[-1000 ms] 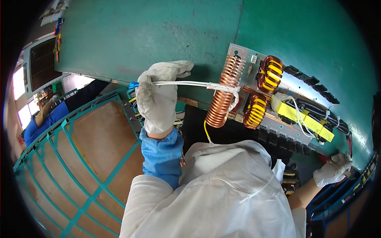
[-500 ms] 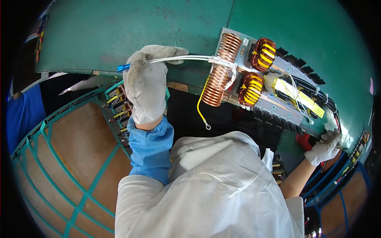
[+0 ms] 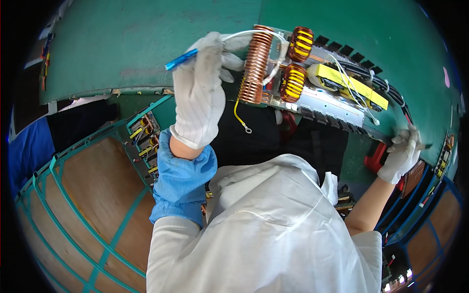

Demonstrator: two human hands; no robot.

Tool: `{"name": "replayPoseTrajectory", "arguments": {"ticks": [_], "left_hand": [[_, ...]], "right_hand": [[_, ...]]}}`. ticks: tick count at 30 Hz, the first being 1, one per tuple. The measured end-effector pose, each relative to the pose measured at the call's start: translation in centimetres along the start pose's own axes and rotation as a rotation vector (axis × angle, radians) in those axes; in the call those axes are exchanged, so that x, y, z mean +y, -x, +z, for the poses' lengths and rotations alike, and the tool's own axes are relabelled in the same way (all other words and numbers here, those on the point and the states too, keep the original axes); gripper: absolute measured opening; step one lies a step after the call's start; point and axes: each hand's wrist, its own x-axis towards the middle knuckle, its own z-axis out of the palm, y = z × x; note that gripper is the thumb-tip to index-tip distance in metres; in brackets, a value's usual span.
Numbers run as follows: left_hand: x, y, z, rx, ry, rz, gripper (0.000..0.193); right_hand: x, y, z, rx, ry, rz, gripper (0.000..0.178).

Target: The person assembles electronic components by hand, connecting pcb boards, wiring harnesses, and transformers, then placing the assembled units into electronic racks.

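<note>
A circuit board (image 3: 332, 105) lies on the green tabletop, carrying a long copper coil (image 3: 256, 66), two yellow-and-copper toroid coils (image 3: 293, 83) and a yellow-wrapped transformer (image 3: 354, 87). My left hand (image 3: 201, 93), in a white glove, is closed on white wires (image 3: 244, 32) that arch over the copper coil. Their blue-sleeved ends (image 3: 181, 59) stick out past the back of that hand. From the coil hangs a yellow wire with a ring terminal (image 3: 238, 116). My gloved right hand (image 3: 401, 155) has curled fingers at the end of the black cable bundle (image 3: 396, 96); the exact grip is partly hidden.
Beside my right wrist is a red-handled tool (image 3: 375, 157). Racks with more boards stand below the table edge, a green-framed one (image 3: 97, 244) on the left and a blue-framed one (image 3: 430, 215) on the right. Another person's blue clothing (image 3: 31, 146) shows at far left.
The board has shifted left and away from me. My left hand has moved up and right, and the white wires have gone from straight to arched over the coil. My right hand has risen slightly.
</note>
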Motion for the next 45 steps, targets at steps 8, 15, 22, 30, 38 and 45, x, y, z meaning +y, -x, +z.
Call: {"name": "replayPoseTrajectory", "arguments": {"ticks": [8, 15, 22, 30, 38, 45], "left_hand": [[1.8, -3.3, -0.9, -0.337, 0.369, -0.270, 0.029], [3.6, -4.4, 0.3, -0.572, 0.328, -0.356, 0.062], [3.3, -4.6, -0.2, -0.670, 0.888, -0.722, 0.062], [3.3, -7.5, -1.6, -0.880, 0.956, -0.924, 0.038], [-0.4, -10.1, -1.3, -0.946, 0.425, 0.318, 0.038], [0.2, -10.4, -1.2, -1.034, 0.546, 0.013, 0.033]], "right_hand": [[-4.0, 0.9, 3.7, -0.433, 0.339, -0.146, 0.049], [-4.9, -0.4, 3.0, -0.550, 0.413, 0.021, 0.049], [-3.4, -2.7, 2.9, -0.604, 0.213, -0.062, 0.048], [-3.7, -3.4, 3.6, -0.653, 0.201, -0.091, 0.045], [-3.3, -3.9, 2.9, -0.690, 0.030, 0.078, 0.045], [-2.7, -4.5, 2.8, -0.710, -0.012, 0.064, 0.044]]}}
